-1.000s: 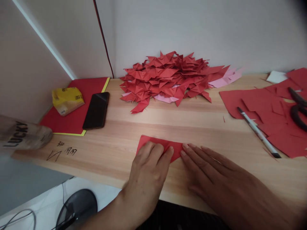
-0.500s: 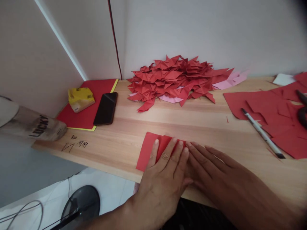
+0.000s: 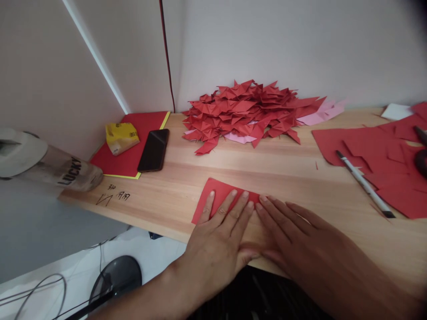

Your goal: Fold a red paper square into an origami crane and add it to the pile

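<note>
A small folded red paper (image 3: pixel 213 194) lies flat near the front edge of the wooden desk (image 3: pixel 173 178). My left hand (image 3: pixel 220 235) rests palm down on it, fingers stretched out and slightly spread. My right hand (image 3: pixel 293 235) lies flat beside it, fingertips touching the paper's right end and meeting the left hand's fingers. Most of the paper is hidden under the two hands.
A heap of folded red and pink paper figures (image 3: pixel 247 111) sits at the back by the wall. A black phone (image 3: pixel 154 150) and a yellow packet (image 3: pixel 120 137) lie on red card at left. Red paper sheets (image 3: pixel 376 153), a pen (image 3: pixel 365 183) and scissors (image 3: pixel 420 149) are at right. A bottle (image 3: pixel 56 166) lies at the left edge.
My left hand has flattened from bent fingers to stretched fingers and slid right over the red paper, covering more of it. The right hand has barely moved. The view has shifted left.
</note>
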Action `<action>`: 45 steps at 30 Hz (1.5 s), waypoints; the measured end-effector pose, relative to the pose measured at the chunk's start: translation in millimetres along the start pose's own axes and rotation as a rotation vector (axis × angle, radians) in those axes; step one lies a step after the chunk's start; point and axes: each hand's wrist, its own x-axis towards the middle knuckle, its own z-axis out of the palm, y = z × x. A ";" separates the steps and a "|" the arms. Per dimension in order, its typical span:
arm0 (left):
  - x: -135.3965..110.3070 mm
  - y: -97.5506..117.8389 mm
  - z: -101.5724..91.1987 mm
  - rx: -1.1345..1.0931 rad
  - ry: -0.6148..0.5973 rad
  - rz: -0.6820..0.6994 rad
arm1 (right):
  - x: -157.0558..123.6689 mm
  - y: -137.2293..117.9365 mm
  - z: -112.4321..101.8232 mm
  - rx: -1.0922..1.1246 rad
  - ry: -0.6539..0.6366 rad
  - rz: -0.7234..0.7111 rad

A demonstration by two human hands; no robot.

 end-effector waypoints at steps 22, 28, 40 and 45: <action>-40.6 9.9 -5.1 0.068 0.127 -0.045 | 2.4 -3.0 0.8 -0.013 -0.011 0.008; -32.0 28.2 12.4 0.032 0.101 -0.065 | -15.6 -4.0 3.7 0.057 -0.059 0.050; -32.3 30.3 18.5 0.032 0.123 -0.021 | 5.7 -52.8 -15.7 0.202 -0.044 0.167; -33.7 30.4 18.5 0.067 0.169 -0.038 | -5.4 -51.1 -12.0 0.151 -0.050 0.238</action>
